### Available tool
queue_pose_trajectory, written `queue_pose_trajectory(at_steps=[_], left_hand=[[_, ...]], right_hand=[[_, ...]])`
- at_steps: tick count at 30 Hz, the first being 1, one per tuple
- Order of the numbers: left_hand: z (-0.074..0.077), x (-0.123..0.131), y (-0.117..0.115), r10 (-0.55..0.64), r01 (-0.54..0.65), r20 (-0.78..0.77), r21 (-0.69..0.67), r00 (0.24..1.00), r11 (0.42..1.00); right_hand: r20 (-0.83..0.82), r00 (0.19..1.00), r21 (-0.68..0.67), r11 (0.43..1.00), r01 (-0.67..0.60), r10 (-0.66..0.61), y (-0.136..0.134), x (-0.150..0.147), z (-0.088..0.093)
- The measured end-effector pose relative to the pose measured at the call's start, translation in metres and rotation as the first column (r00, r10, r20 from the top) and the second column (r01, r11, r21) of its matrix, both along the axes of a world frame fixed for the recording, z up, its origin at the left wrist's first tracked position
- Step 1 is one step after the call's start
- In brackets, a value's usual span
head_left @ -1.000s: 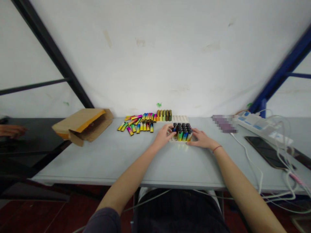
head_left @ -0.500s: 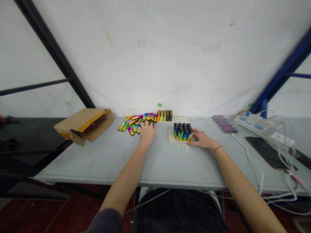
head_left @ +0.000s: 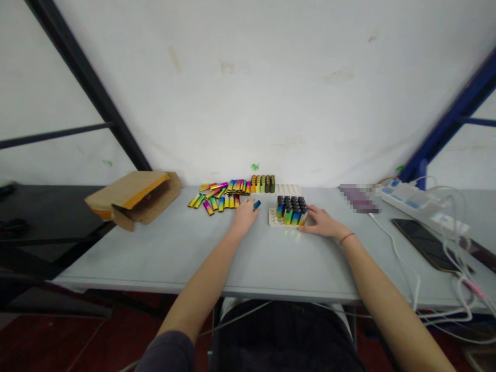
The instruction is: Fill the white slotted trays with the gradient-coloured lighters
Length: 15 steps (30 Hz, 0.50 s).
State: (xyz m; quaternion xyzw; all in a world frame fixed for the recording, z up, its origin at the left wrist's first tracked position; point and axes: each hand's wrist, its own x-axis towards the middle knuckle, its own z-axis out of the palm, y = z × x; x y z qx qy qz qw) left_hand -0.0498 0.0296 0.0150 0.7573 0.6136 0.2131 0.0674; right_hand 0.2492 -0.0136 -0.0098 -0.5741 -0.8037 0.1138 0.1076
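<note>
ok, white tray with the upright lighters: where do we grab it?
Take the white tray by its low rim, from the left and right ends, flat along the table. The upright lighters crowd the top, so a grip from above would likely knock them. The right hand rests at the right end; the left hand holds one loose lighter.

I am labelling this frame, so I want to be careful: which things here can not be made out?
Head view: lighter in the left hand, mostly covered by fingers.
Head view: purple thing, pixel-blurred.
Head view: inside of the box, dark behind its flap.
Head view: right edge of the tray, covered by the right hand.
</note>
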Motion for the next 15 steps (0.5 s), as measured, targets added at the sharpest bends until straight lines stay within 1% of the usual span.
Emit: queue_pose_trajectory(at_steps=[3,5,6,8,11,13,15], left_hand=[[-0.002,-0.001,0.004,-0.049,0.041,0.153,0.059,0.987,0.997],[-0.004,0.002,0.006,-0.074,0.046,0.315,0.093,0.946,0.995],[-0.006,0.004,0.007,-0.084,0.056,0.411,0.081,0.908,0.995],[-0.007,0.009,0.007,-0.081,0.106,0.608,-0.005,0.790,0.994],[-0.005,0.017,0.004,0.012,0.215,0.827,-0.161,0.563,0.963],[0.000,0.021,0.000,0.108,0.300,0.898,-0.253,0.427,0.920],[0.006,0.022,-0.004,0.212,0.381,0.924,-0.330,0.319,0.864]], right_hand=[[0.002,1.000,0.002,1.000,-0.003,0.003,0.000,0.000,0.000],[0.007,1.000,0.002,1.000,-0.011,0.011,0.000,0.000,0.001],[0.007,1.000,0.003,1.000,-0.015,0.015,0.000,0.000,0.001],[0.003,1.000,0.006,1.000,-0.018,0.018,0.000,0.000,0.001],[0.000,1.000,0.001,1.000,-0.012,0.012,0.000,0.000,0.000],[0.001,1.000,-0.002,1.000,-0.010,0.010,0.000,0.000,0.000],[-0.003,1.000,0.003,1.000,-0.010,0.010,0.001,0.000,0.000]])
